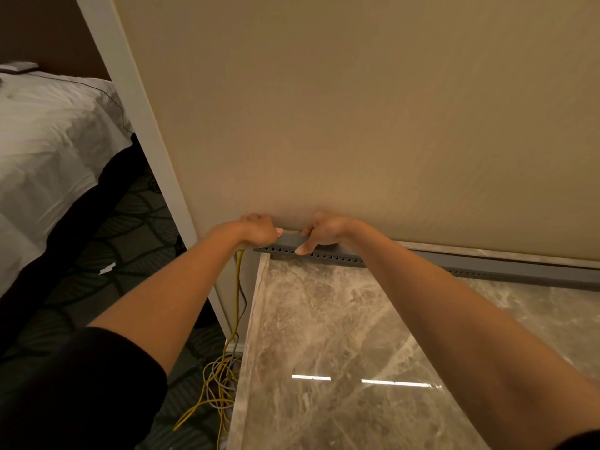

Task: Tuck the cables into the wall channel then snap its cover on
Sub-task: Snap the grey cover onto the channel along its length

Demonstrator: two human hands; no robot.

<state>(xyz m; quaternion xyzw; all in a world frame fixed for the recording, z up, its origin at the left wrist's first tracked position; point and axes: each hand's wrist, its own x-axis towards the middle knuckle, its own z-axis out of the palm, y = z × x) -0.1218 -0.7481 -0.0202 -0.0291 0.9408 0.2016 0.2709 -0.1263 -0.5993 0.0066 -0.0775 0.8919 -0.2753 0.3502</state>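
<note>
Left of centre I see yellow cables (239, 287) hanging down wall corner to floor. Left hand (259, 229) clenched at end of grey channel (470, 266), mid-frame along wall base. Right hand (324, 233) pinches its top.

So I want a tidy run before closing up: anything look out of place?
Yes. Yellow and grey cables hang from the gray channel's left end and lie tangled on the floor, not tucked in.
</note>
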